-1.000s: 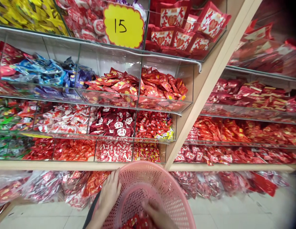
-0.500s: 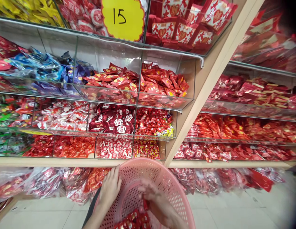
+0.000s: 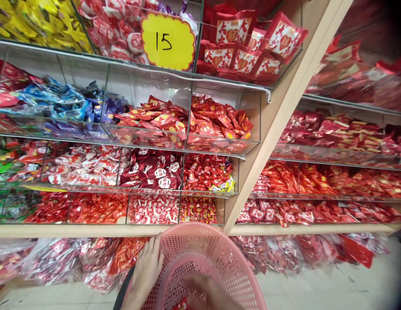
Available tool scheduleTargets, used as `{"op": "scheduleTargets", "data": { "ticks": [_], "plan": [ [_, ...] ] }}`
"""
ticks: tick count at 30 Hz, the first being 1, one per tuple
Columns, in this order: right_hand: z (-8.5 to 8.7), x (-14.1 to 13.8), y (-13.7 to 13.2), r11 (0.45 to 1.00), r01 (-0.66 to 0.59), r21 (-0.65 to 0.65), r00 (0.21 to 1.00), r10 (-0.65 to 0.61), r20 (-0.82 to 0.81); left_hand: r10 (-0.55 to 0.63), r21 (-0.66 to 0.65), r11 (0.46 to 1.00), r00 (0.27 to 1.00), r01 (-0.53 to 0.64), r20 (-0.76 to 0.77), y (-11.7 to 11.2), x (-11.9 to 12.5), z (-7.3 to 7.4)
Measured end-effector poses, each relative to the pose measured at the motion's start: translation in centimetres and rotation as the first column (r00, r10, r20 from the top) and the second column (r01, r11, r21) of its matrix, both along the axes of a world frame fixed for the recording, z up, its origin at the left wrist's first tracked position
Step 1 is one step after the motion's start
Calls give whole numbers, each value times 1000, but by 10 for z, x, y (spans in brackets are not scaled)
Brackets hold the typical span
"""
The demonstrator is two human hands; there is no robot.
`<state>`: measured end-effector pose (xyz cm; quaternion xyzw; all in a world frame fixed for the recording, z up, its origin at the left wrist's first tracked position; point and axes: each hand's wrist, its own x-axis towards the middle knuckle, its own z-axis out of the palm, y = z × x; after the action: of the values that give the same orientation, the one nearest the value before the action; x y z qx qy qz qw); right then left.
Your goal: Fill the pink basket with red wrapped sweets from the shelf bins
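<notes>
We see the left hand (image 3: 149,261) with its grip closed on the rim of the round pink perforated plastic basket (image 3: 237,262), near the pale wooden shelf (image 3: 74,231). Inside, the right hand (image 3: 209,289) is blurred beside small shiny red packets (image 3: 181,304); we cannot tell its grip.

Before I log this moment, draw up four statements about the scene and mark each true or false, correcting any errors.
1. The left hand lies on the rim of the round, pink, perforated basket. True.
2. The right hand is touching the price sign. False: the right hand, blurred, is inside the basket.
3. The yellow, scalloped-edged sign reads 50. False: the sign reads 15.
4. Blue, shiny-wrapped packets lie on the wooden-framed shelving. True.
</notes>
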<state>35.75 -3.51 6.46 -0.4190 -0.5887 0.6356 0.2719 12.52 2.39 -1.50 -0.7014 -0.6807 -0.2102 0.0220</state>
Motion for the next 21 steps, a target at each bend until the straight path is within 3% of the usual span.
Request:
{"op": "scheduleTargets", "data": {
  "ticks": [2,4,6,8,10,12,14,21],
  "plan": [
    [37,1,33,947,51,318,974,-117,193,-2,0,1000,1000,2,3,1,-1,-2],
    [81,1,67,816,51,576,940,-234,248,-5,9,1000,1000,5,-4,2,-2,-5],
    [124,-1,99,660,29,750,893,-354,277,-4,23,1000,1000,5,-23,2,-3,-8],
    [159,-6,127,508,-55,859,771,-526,360,-7,33,999,999,9,-41,3,-3,-10],
    [181,-15,151,437,-165,884,592,-673,443,-10,35,999,999,12,-51,4,-4,-12],
    [191,-25,172,423,-246,872,435,-756,489,-7,38,999,999,9,-52,4,-4,-14],
    [191,-36,191,430,-296,853,346,-784,516,-3,46,999,999,5,-46,4,-5,-15],
    [176,-55,224,538,-339,772,199,-761,618,-1,83,997,1000,3,-27,6,-6,-23]
  ]
}}
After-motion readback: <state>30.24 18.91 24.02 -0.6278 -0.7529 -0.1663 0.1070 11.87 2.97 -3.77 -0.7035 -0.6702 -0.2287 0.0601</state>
